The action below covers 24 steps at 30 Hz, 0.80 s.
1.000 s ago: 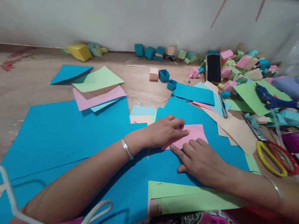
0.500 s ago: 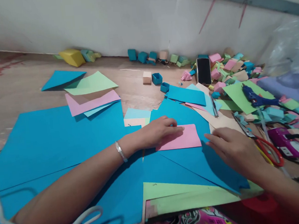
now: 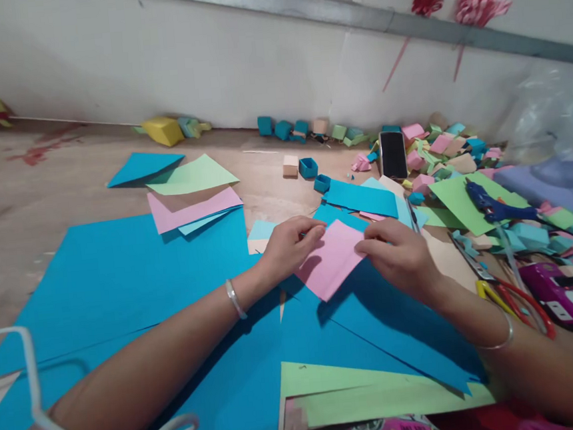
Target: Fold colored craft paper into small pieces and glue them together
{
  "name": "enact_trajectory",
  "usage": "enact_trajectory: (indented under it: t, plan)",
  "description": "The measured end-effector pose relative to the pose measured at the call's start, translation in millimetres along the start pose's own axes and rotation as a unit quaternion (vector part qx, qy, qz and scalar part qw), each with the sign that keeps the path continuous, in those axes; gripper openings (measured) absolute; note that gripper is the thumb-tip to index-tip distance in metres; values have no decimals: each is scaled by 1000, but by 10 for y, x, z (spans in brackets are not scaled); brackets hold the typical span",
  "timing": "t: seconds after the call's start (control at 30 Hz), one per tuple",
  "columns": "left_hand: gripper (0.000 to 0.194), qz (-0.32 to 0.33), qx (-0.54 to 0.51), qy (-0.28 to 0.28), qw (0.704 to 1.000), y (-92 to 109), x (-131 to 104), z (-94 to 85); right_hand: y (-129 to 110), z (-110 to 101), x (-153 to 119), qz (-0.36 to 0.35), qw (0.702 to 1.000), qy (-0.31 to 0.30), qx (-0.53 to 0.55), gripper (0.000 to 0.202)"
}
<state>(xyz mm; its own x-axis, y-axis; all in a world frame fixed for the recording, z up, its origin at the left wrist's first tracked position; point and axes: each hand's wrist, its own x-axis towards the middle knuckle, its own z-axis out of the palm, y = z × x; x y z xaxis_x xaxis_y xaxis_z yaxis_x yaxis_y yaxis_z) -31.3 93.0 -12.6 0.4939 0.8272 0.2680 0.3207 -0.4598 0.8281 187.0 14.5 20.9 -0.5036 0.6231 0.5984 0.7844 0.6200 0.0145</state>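
Observation:
A pink paper piece (image 3: 331,259) is held tilted above the blue sheets (image 3: 136,275). My left hand (image 3: 292,244) pinches its upper left edge. On its right corner are the thumb and fingers of my right hand (image 3: 397,252), also closed. Beneath my hands lie more blue sheets, and green paper (image 3: 368,402) shows near my body. Behind my hands is a folded blue strip (image 3: 362,197).
Folded paper pieces (image 3: 441,144) are heaped at the back right near a phone (image 3: 392,155). A glue gun (image 3: 496,203), red-handled scissors (image 3: 528,304) and a purple power box (image 3: 567,292) lie on the right. A white cable (image 3: 34,377) crosses the lower left.
The pink paper, which lay flat on the blue paper, is now lifted and turned. My right hand has moved left and taken hold of it. The camera view has tilted upward.

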Motion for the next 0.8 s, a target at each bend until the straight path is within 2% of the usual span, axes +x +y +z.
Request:
enact_trajectory:
  t: [0.03,0.07,0.13,0.2,0.33,0.43,0.53,0.67,0.73,0.8]
  plan:
    - [25,2,-1,-8,1000,30,-1,-7,-22,-69,-4,-35,998,57,-12,17]
    - [29,9,1,-21,1000,60,-5,-12,-37,-126,-18,-69,993,90,-22,17]
    - [46,14,9,-42,999,108,-20,-9,-36,-179,-86,-115,989,96,-19,21]
    - [52,-20,23,-40,999,131,-36,10,7,-141,-199,-118,990,78,-3,21]
    - [33,-110,38,-21,993,113,-46,50,99,37,-419,-87,996,17,-32,26]
    - [34,-107,51,-10,993,87,-41,43,72,91,-462,-124,991,-40,-31,31]
    - [41,-108,76,-11,991,73,-43,15,22,102,-433,-161,982,-87,40,26]
    - [47,-107,105,-27,988,59,-50,-20,57,123,-423,-114,968,-152,163,26]
    - [48,-117,109,-57,986,50,-49,-32,88,121,-431,-61,956,-159,241,22]
    - [38,-116,108,-91,983,41,-45,-40,93,110,-436,1,936,-155,315,14]
